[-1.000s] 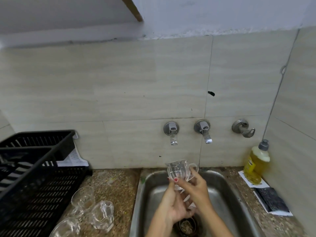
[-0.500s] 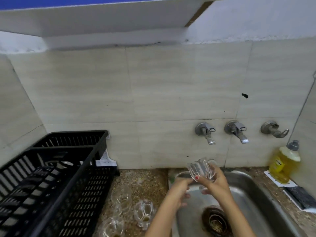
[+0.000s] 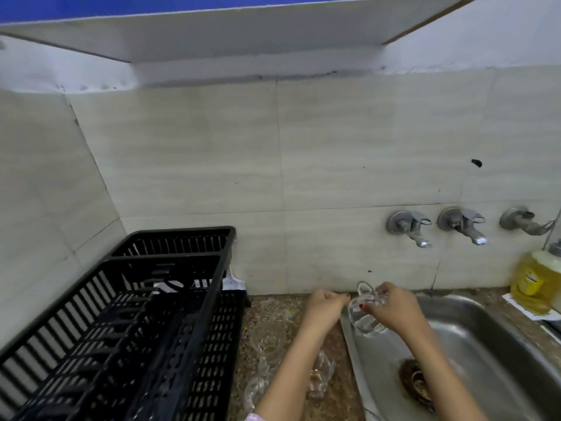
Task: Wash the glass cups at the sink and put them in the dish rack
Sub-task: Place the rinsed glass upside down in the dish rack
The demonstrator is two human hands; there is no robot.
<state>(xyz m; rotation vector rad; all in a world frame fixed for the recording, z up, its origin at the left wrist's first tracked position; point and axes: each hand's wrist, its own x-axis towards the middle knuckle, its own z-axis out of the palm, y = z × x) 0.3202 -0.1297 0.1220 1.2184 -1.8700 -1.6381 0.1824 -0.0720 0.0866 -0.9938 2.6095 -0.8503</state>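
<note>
One glass cup (image 3: 364, 325) | right hand (image 3: 394, 311) grips from above — left hand (image 3: 324, 305) fisted

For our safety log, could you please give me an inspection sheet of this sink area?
Surface: speckled counter; steel sink.
Job's things: glass cup over the sink's left edge; more glass cups on the counter; black dish rack at left.
Clutter: yellow soap bottle right of the sink.
Hands: right hand grips the cup; left hand curled beside it, holding nothing.
Cables: thin cord by the rightmost tap, unclear.
Surroundings: tiled wall, three taps, shelf overhead.
</note>
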